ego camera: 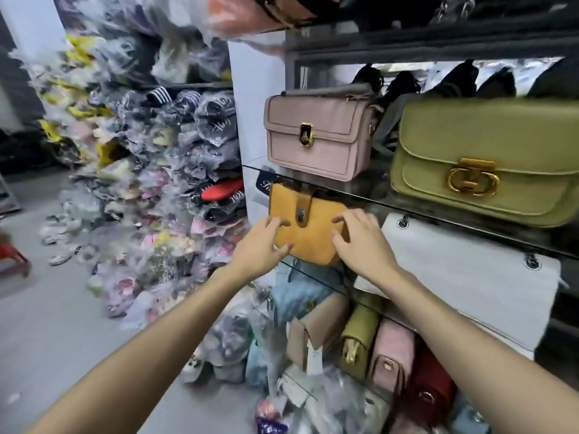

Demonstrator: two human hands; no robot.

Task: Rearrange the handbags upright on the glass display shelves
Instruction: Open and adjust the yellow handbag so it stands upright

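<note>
A mustard-yellow handbag (308,227) with a brown strap clasp stands upright at the left end of a glass shelf (316,274). My left hand (263,245) grips its left side and my right hand (360,242) presses on its right side. Just right of it lies a large white quilted bag (463,277). On the glass shelf above (369,194) stand a pink handbag (316,137) with a gold clasp and an olive-green handbag (488,161).
Below are more bags: a beige one (313,333), an olive one (360,336), a pink one (391,355) and a red one (429,386). A wall of plastic-wrapped slippers (150,170) fills the left. A red stool (14,258) stands on the grey floor.
</note>
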